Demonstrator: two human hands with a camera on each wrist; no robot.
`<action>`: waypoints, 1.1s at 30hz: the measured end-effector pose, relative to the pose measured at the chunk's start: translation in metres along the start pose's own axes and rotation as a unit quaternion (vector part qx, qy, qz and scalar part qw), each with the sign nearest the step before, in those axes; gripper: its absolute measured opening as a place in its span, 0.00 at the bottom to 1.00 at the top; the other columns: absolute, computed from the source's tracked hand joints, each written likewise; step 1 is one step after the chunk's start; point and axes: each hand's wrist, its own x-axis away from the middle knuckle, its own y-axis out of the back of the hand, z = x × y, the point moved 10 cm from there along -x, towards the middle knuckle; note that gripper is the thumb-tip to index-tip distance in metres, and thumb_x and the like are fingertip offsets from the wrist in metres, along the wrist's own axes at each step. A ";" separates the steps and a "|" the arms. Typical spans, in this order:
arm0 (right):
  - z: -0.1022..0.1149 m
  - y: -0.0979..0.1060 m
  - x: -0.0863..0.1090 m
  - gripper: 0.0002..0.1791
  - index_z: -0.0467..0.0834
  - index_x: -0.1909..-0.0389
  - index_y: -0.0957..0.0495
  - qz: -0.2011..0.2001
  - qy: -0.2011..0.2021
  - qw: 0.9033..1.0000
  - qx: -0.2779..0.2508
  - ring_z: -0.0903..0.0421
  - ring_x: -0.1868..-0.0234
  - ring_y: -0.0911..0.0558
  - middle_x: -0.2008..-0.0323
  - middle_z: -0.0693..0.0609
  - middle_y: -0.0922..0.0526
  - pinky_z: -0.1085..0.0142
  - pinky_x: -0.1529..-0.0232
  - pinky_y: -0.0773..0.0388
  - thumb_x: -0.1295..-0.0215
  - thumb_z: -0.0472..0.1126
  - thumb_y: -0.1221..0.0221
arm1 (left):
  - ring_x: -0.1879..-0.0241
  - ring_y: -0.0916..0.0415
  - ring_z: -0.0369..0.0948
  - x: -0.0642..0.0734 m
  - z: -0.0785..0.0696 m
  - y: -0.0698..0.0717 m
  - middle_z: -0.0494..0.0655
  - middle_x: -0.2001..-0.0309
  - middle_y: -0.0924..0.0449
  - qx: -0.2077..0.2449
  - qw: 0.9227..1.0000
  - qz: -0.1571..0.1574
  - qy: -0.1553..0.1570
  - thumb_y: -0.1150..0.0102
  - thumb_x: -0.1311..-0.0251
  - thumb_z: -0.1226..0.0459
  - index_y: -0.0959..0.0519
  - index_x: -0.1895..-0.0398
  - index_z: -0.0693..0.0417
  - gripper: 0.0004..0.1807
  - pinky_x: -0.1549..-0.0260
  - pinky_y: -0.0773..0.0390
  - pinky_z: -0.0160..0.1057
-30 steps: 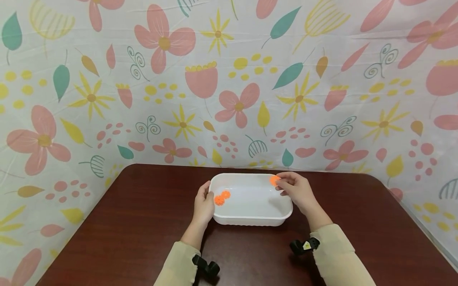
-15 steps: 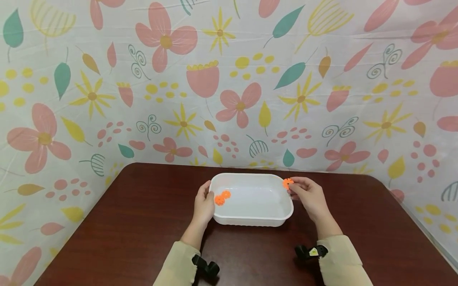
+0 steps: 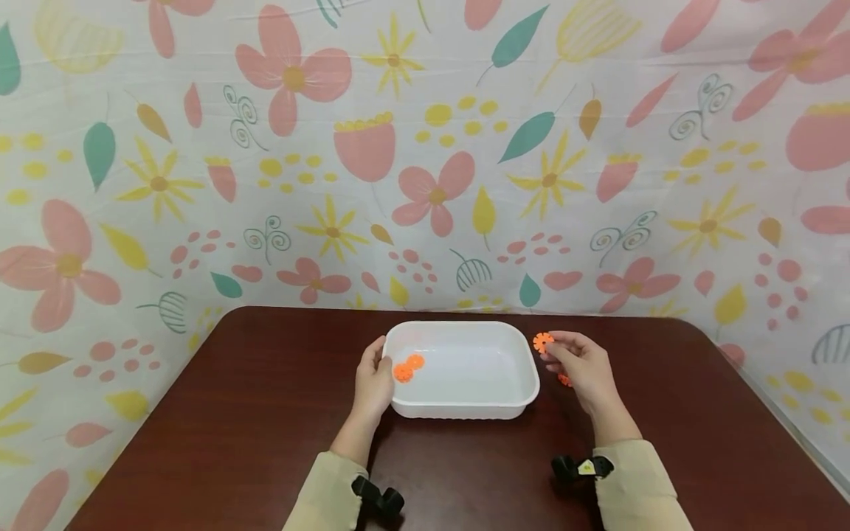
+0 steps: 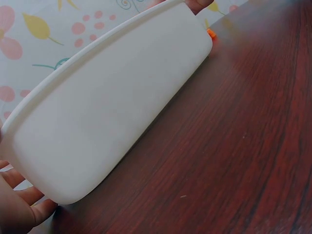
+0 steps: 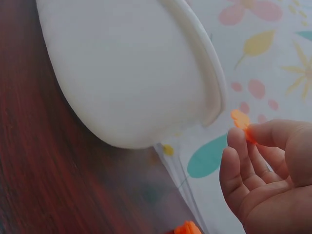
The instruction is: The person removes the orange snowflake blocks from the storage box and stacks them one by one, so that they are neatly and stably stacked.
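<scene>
A white plastic basin (image 3: pixel 465 410) stands on the table, and my left hand (image 3: pixel 373 383) holds its left end, thumb over the rim. Inside the basin, near that thumb, lie orange notched snowflake discs (image 3: pixel 403 372) close together. Off the right end, at about rim height, my right hand (image 3: pixel 586 375) pinches another orange snowflake disc (image 3: pixel 542 342) between thumb and fingertips. The right wrist view shows this disc nearly edge-on. Below the right hand an orange piece (image 3: pixel 564 380) sits on the table, partly hidden by the hand.
The dark wood-grain table (image 3: pixel 265 442) reaches back to a flowered cloth (image 3: pixel 438 110) hanging behind it. Black wrist cameras (image 3: pixel 378 498) are strapped on both beige sleeves.
My right hand has carried the disc rightward, from over the basin's back right corner to outside its right rim. An orange piece on the table now shows beneath it. The left hand keeps its hold.
</scene>
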 end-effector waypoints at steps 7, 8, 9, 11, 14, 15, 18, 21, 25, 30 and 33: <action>-0.005 0.011 0.000 0.20 0.36 0.46 0.29 -0.002 -0.012 1.000 -0.022 0.66 0.68 0.17 0.70 0.62 0.20 0.69 0.63 0.18 0.35 0.42 0.42 | 0.36 0.37 0.51 -0.001 0.002 -0.001 0.57 0.34 0.36 -0.001 1.000 0.006 0.003 0.62 0.31 0.66 0.39 0.31 0.56 0.25 0.37 0.36 0.52; -0.006 0.013 0.000 0.20 0.36 0.46 0.29 -0.002 -0.013 1.000 -0.023 0.66 0.68 0.17 0.70 0.62 0.20 0.69 0.63 0.18 0.35 0.42 0.42 | 0.36 0.37 0.51 -0.001 0.003 -0.001 0.57 0.34 0.36 0.000 1.000 0.006 0.003 0.62 0.31 0.66 0.39 0.31 0.56 0.25 0.37 0.35 0.52; -0.007 0.015 0.000 0.19 0.36 0.46 0.29 -0.002 -0.014 1.000 -0.024 0.65 0.68 0.17 0.69 0.62 0.20 0.68 0.63 0.17 0.35 0.42 0.42 | 0.36 0.36 0.51 -0.001 0.003 -0.001 0.57 0.34 0.36 0.002 1.000 0.007 0.004 0.62 0.31 0.66 0.39 0.31 0.56 0.25 0.37 0.35 0.52; -0.008 0.019 0.000 0.19 0.36 0.46 0.29 -0.006 -0.016 1.000 -0.019 0.65 0.68 0.16 0.70 0.62 0.19 0.68 0.63 0.17 0.34 0.42 0.42 | 0.37 0.36 0.51 -0.002 0.004 -0.001 0.57 0.35 0.35 0.002 1.000 0.006 0.006 0.62 0.31 0.66 0.39 0.31 0.55 0.25 0.37 0.35 0.52; -0.012 0.028 -0.001 0.20 0.38 0.46 0.28 -0.019 -0.027 0.999 -0.004 0.65 0.67 0.17 0.71 0.64 0.19 0.67 0.63 0.18 0.35 0.44 0.42 | 0.36 0.37 0.51 -0.002 0.004 -0.001 0.57 0.34 0.36 0.003 1.000 0.008 0.008 0.62 0.31 0.66 0.40 0.31 0.55 0.25 0.37 0.36 0.52; -0.014 0.031 -0.001 0.20 0.38 0.46 0.27 -0.023 -0.031 0.999 0.003 0.65 0.67 0.17 0.71 0.64 0.19 0.67 0.63 0.18 0.35 0.45 0.42 | 0.36 0.37 0.51 -0.002 0.004 -0.001 0.57 0.34 0.36 0.002 1.000 0.010 0.009 0.62 0.30 0.66 0.40 0.31 0.55 0.25 0.36 0.36 0.52; -0.020 0.040 -0.001 0.21 0.39 0.46 0.27 -0.034 -0.045 0.998 0.014 0.65 0.66 0.18 0.70 0.66 0.19 0.67 0.63 0.19 0.35 0.47 0.42 | 0.34 0.39 0.51 -0.002 0.002 -0.002 0.56 0.33 0.37 0.001 1.000 0.012 0.009 0.62 0.30 0.66 0.40 0.30 0.55 0.25 0.35 0.37 0.53; -0.027 0.046 -0.001 0.21 0.40 0.46 0.27 -0.038 -0.060 0.997 0.009 0.66 0.67 0.18 0.71 0.66 0.20 0.67 0.65 0.19 0.36 0.47 0.41 | 0.34 0.40 0.51 -0.002 0.002 -0.001 0.56 0.32 0.38 0.000 1.000 0.011 0.011 0.62 0.30 0.66 0.40 0.30 0.55 0.25 0.35 0.38 0.53; -0.036 0.052 0.000 0.16 0.44 0.50 0.25 -0.034 -0.076 0.997 -0.007 0.66 0.68 0.18 0.72 0.66 0.19 0.68 0.67 0.20 0.36 0.46 0.40 | 0.34 0.40 0.51 -0.001 0.003 -0.002 0.56 0.32 0.38 0.000 1.000 0.011 0.014 0.62 0.30 0.66 0.40 0.31 0.55 0.25 0.35 0.38 0.52; -0.044 0.056 -0.001 0.11 0.49 0.54 0.22 -0.024 -0.089 0.996 -0.008 0.66 0.70 0.19 0.73 0.65 0.19 0.70 0.71 0.21 0.37 0.45 0.40 | 0.34 0.39 0.51 -0.001 0.002 -0.001 0.57 0.33 0.37 0.002 1.000 0.009 0.014 0.62 0.31 0.66 0.39 0.31 0.54 0.25 0.35 0.38 0.52; -0.047 0.058 -0.001 0.13 0.49 0.53 0.22 -0.022 -0.097 0.995 0.013 0.66 0.71 0.19 0.74 0.65 0.19 0.69 0.73 0.23 0.37 0.47 0.40 | 0.33 0.40 0.51 -0.001 0.001 -0.001 0.57 0.32 0.38 0.001 1.000 0.009 0.013 0.62 0.31 0.66 0.39 0.31 0.54 0.25 0.35 0.39 0.52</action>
